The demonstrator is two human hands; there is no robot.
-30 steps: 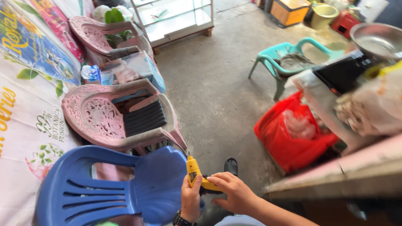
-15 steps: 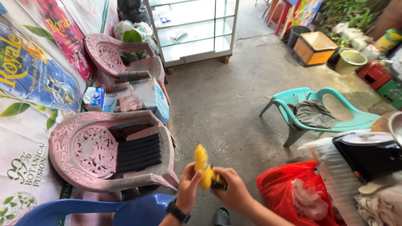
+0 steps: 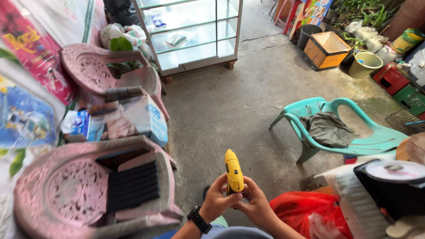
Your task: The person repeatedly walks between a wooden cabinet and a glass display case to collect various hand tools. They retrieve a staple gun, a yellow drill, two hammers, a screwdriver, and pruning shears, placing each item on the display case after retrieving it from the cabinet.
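Observation:
A small yellow handheld tool, shaped like a glue gun or compact screwdriver, points up and away from me at the bottom centre. My left hand, with a black watch at the wrist, wraps its lower part from the left. My right hand closes on the grip from the right. Both hands meet around the tool above the concrete floor.
A pink plastic chair holding black slats stands at lower left, another pink chair with bags behind it. A glass display cabinet is at the back. A teal chair with grey cloth stands right, above a red bag.
My view has lifted and shifted toward the cabinet; the blue chair has dropped out of sight. The yellow tool now stands upright in both hands, held further out.

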